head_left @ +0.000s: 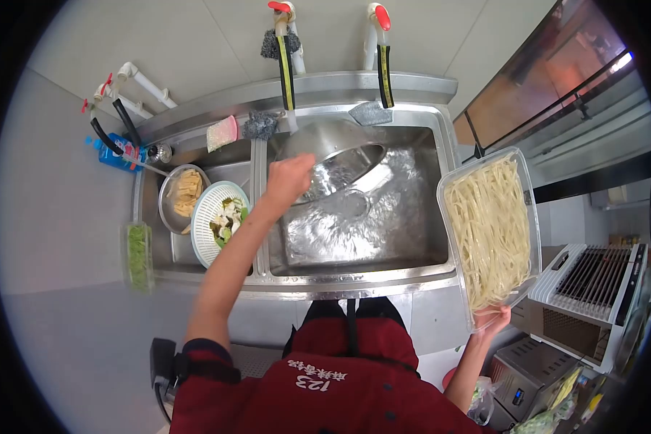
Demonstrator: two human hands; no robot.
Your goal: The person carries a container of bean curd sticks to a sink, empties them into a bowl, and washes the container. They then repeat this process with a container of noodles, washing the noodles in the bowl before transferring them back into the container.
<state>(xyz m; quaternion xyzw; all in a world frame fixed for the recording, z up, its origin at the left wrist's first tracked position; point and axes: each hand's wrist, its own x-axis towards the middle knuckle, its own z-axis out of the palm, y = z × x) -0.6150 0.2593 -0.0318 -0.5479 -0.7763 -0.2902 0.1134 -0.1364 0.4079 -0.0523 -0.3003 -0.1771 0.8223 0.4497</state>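
My left hand (291, 178) is clenched on the rim of a metal basin (324, 139), tipped in the larger sink compartment (362, 269); my right hand (492, 318) grips the near end of a clear tub (534, 224) of noodles (488, 231) by the sink's right side. The basin should be stiff but slippery (wet metal), the noodles soft, the tub weighty, better supported from beneath.

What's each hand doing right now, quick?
Left hand: closed on the metal bowl, gripping its edge.
Right hand: holding the tub of noodles.
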